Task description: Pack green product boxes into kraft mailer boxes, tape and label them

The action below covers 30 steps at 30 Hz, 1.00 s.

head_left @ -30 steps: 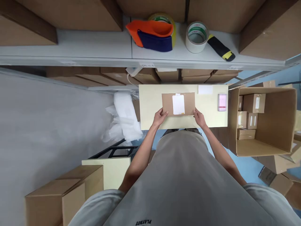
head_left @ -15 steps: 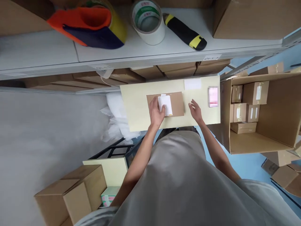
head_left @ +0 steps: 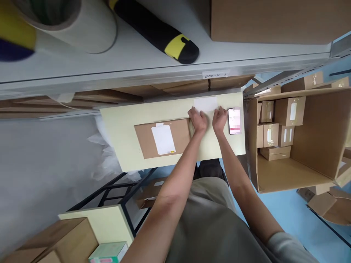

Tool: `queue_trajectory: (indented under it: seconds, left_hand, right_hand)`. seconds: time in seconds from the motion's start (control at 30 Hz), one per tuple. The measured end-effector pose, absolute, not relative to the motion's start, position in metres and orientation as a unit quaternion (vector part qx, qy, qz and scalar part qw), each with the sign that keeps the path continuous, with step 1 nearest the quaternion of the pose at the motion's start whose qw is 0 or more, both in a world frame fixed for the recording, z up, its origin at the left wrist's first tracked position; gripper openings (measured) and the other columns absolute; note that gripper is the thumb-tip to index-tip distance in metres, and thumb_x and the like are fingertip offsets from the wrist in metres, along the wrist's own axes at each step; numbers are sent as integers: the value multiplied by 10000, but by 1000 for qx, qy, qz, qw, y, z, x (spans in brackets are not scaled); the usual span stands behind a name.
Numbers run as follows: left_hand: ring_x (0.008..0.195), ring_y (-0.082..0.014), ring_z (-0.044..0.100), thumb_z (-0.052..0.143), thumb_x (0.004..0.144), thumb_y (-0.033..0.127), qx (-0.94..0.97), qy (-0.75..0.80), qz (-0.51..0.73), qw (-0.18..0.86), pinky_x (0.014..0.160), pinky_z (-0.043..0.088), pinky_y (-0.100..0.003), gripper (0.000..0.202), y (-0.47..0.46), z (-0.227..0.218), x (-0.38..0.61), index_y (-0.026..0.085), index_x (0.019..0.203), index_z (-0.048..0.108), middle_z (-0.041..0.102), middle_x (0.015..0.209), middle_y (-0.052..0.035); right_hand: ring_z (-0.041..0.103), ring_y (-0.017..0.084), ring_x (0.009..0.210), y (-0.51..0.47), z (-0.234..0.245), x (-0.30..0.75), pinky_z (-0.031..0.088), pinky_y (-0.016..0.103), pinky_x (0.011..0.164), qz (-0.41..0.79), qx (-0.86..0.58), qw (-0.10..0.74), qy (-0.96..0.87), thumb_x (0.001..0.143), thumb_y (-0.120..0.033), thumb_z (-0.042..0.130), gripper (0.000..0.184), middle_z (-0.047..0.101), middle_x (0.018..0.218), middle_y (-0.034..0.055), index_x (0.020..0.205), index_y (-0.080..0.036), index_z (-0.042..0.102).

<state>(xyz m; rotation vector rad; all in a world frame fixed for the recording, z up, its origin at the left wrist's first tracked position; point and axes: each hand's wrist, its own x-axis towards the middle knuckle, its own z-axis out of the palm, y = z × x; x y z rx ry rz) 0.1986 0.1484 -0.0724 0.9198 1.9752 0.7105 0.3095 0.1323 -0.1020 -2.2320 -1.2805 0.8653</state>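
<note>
A white sheet of paper [head_left: 205,103] lies near the far edge of the pale yellow tabletop [head_left: 123,124]. My left hand [head_left: 198,120] has its fingers curled and pinched at the sheet's near left corner. At the near right corner, my right hand [head_left: 220,119] is likewise closed, its fingertips on the paper's edge. Left of my hands rests a flat brown cardboard package [head_left: 179,133]. On top of that package is a white label slip [head_left: 163,139] with a small yellow mark. A phone with a lit screen [head_left: 234,120] lies just right of my right hand.
Above the table, a grey shelf [head_left: 95,67] holds a black-and-yellow utility knife [head_left: 153,27] and a tape roll [head_left: 93,29]. To the right stands a large open carton [head_left: 293,175] with several small boxes inside. Plastic wrap [head_left: 106,157] hangs at the table's left end.
My left hand has left the white slip on the package and moved right to the sheet of paper. My right hand has moved up to the same sheet. The view has come closer and shifted right.
</note>
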Motion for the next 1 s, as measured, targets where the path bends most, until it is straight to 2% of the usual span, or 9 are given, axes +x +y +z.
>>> queue_trajectory:
  seconds: [0.1, 0.17, 0.27, 0.4, 0.47, 0.57, 0.7, 0.8, 1.0]
  left_hand:
    - [1646, -428, 469, 629, 1072, 185, 363, 799, 282, 387, 1439, 306, -605, 428, 154, -90, 197, 98, 1490, 646, 590, 1547, -283]
    - [1627, -413, 481, 632, 1070, 184, 363, 799, 296, 376, 1438, 313, -603, 335, 153, -96, 195, 154, 1397, 696, 618, 1479, -248]
    - [1596, -366, 520, 642, 1070, 202, 358, 792, 312, 383, 1423, 359, -568, 310, 152, -98, 193, 236, 1373, 697, 625, 1452, -187]
    - [1454, -325, 646, 637, 1078, 204, 350, 803, 311, 369, 1349, 464, -495, 315, 152, -88, 193, 203, 1392, 669, 593, 1502, -189]
    - [1394, -307, 674, 644, 1093, 218, 356, 807, 323, 344, 1307, 505, -458, 204, 154, -81, 193, 199, 1292, 683, 618, 1452, -180]
    - [1339, -281, 688, 640, 1120, 244, 373, 799, 348, 318, 1269, 535, -433, 42, 158, -71, 191, 217, 1119, 673, 665, 1326, -146]
    - [1242, -250, 721, 639, 1129, 231, 385, 780, 365, 332, 1234, 553, -412, 106, 162, -64, 188, 207, 1029, 664, 702, 1251, -131]
    - [1240, -257, 734, 646, 1132, 258, 360, 785, 354, 360, 1221, 553, -412, 102, 165, -61, 186, 188, 1081, 700, 732, 1243, -136]
    - [1250, -297, 773, 609, 1139, 331, 341, 794, 315, 393, 1217, 560, -433, 226, 167, -61, 179, 164, 1165, 758, 799, 1252, -157]
  right_hand:
    - [738, 325, 1321, 133, -102, 308, 615, 499, 1179, 319, -799, 237, -451, 1201, -376, 347, 617, 630, 1491, 285, 1652, -52, 615]
    - [734, 338, 1331, 133, -99, 306, 610, 524, 1186, 328, -797, 247, -443, 1189, -366, 361, 608, 632, 1484, 282, 1648, -67, 625]
    - [731, 349, 1332, 133, -93, 301, 611, 542, 1181, 336, -797, 270, -423, 1183, -375, 364, 608, 633, 1468, 282, 1634, -73, 638]
    - [749, 339, 1291, 135, -84, 292, 649, 523, 1096, 340, -805, 293, -387, 1198, -418, 349, 588, 625, 1501, 282, 1610, -115, 638]
    - [764, 320, 1236, 136, -81, 290, 663, 483, 1034, 341, -815, 284, -373, 1208, -463, 365, 553, 663, 1472, 261, 1549, -144, 661]
    - [777, 284, 1100, 138, -77, 290, 659, 426, 964, 336, -828, 275, -354, 1207, -544, 400, 520, 767, 1304, 197, 1367, -170, 723]
    - [765, 278, 1019, 140, -75, 294, 647, 421, 934, 337, -823, 315, -331, 1185, -620, 433, 548, 813, 1210, 177, 1225, -178, 754]
    - [765, 286, 1016, 142, -75, 300, 645, 440, 940, 341, -823, 323, -321, 1180, -632, 442, 563, 819, 1201, 181, 1230, -169, 759]
    - [773, 268, 1008, 144, -79, 310, 658, 405, 873, 326, -816, 312, -361, 1192, -640, 391, 600, 827, 1183, 164, 1290, -182, 767]
